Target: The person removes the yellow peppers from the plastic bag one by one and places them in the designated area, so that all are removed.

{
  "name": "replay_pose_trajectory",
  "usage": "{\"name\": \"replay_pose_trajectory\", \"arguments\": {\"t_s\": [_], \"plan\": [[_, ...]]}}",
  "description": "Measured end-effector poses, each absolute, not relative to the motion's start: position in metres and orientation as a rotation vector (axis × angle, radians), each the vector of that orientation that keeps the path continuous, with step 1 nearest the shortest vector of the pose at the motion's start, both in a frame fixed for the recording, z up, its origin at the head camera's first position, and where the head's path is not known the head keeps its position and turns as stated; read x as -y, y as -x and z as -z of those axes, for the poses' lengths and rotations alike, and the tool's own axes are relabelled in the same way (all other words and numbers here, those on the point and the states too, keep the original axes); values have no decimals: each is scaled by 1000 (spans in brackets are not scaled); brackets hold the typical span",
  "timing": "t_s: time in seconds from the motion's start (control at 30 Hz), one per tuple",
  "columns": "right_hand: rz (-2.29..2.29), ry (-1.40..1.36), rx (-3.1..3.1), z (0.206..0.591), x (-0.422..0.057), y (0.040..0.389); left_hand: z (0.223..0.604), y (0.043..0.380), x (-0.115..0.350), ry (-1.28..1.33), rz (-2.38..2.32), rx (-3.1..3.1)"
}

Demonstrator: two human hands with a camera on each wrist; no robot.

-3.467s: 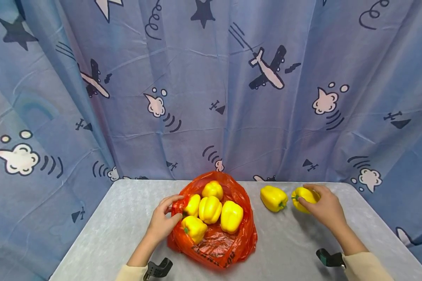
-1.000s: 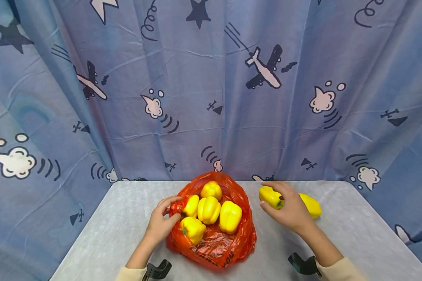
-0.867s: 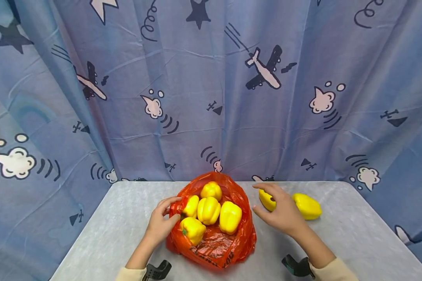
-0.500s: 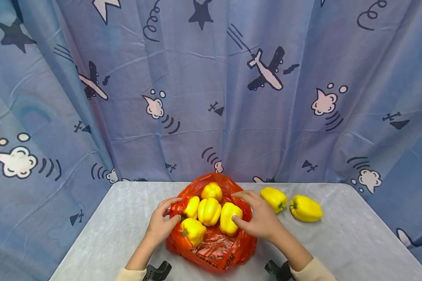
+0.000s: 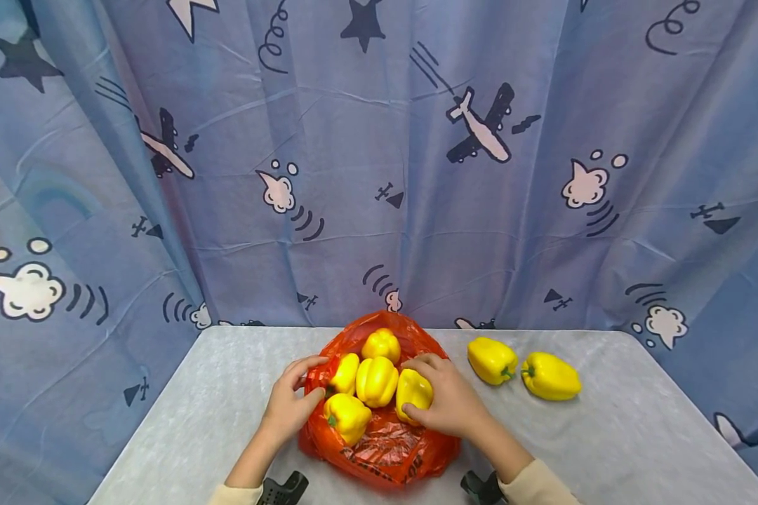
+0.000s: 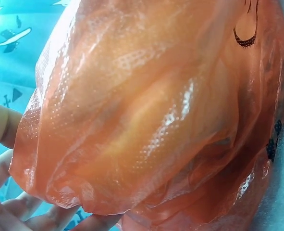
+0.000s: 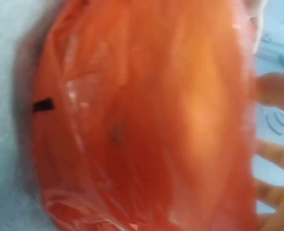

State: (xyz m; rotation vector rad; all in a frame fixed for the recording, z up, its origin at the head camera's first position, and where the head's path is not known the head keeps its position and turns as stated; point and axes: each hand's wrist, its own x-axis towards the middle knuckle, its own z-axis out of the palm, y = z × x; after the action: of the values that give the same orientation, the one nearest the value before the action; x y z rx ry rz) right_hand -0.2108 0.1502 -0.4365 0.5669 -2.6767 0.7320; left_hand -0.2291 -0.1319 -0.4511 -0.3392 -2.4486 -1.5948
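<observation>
A red plastic bag (image 5: 385, 449) stands with its mouth open at the middle of the table, several yellow bell peppers inside. My left hand (image 5: 292, 400) holds the bag's left rim; the left wrist view shows its fingers (image 6: 48, 219) at the edge of the thin plastic (image 6: 132, 144). Over the right rim reaches my right hand (image 5: 448, 396), thumb and fingers around the rightmost bell pepper (image 5: 415, 391) in the bag. In the blurred right wrist view the bag wall (image 7: 132, 144) hides that pepper, and the fingers (image 7: 276, 94) show past its edge.
Two more bell peppers lie right of the bag: one nearer (image 5: 491, 360), one farther right (image 5: 551, 376). The pale table (image 5: 183, 428) ends at a blue patterned curtain (image 5: 354, 175) behind and at both sides.
My right hand has moved left, from the loose peppers on the table to the rightmost pepper in the bag. The farthest-right loose pepper has turned. My left hand stays at the bag's rim.
</observation>
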Motion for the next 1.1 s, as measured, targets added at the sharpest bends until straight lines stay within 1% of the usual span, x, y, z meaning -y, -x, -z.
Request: {"name": "replay_pose_trajectory", "arguments": {"t_s": [0.2, 0.57, 1.1], "plan": [[-671, -611, 2670, 445, -149, 216, 450, 228, 133, 341, 1588, 2444], [-654, -503, 2807, 452, -144, 218, 449, 226, 134, 349, 1601, 2455], [-624, -510, 2751, 458, -146, 220, 449, 226, 133, 330, 1609, 2473]]}}
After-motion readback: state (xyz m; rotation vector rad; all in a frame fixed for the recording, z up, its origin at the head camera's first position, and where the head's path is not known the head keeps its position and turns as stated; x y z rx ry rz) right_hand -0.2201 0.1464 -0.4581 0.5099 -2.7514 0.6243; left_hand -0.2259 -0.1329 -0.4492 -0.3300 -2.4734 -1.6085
